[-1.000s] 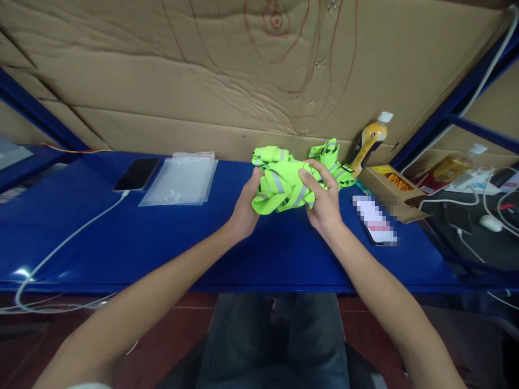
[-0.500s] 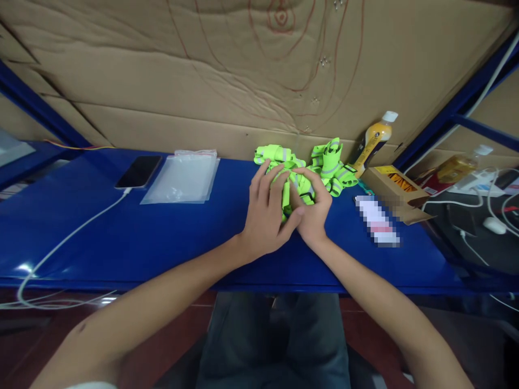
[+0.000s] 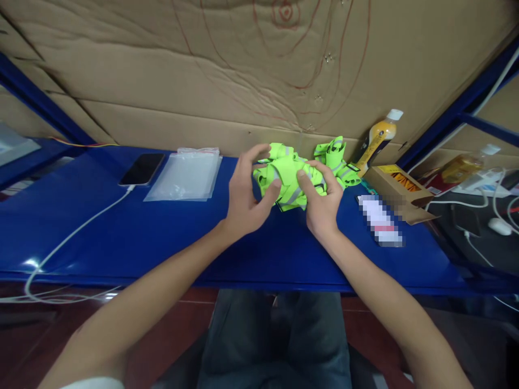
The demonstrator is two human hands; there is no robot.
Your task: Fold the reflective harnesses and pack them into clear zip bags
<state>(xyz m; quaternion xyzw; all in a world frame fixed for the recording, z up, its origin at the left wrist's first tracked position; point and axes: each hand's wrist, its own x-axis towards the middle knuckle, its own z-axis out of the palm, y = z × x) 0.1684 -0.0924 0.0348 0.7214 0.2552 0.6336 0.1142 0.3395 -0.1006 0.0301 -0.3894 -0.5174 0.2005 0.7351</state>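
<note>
A bundle of fluorescent yellow-green reflective straps (image 3: 288,172), with grey bands and bits of black, sits between my hands above the blue table. My right hand (image 3: 324,205) grips its right side, thumb pressed on the front and fingers curled over the far side. On the left, my left hand (image 3: 247,197) is cupped round the bundle. Its thumb rests on the front edge and its bent fingers reach behind, their tips partly hidden. More of the same green strap material (image 3: 281,149) lies just behind, and another folded strap bundle (image 3: 334,156) lies to the right.
Clear plastic bags (image 3: 184,175) and a phone (image 3: 141,169) on a white cable lie to the left on the blue table (image 3: 162,243). At right are a drink bottle (image 3: 379,138), an open cardboard box (image 3: 399,186) and a blurred-out flat item (image 3: 379,221). A cardboard wall (image 3: 203,102) stands behind.
My hands, which were close together over the straps, have moved apart to either side. The green bundle now shows between them, and my left hand has shifted left.
</note>
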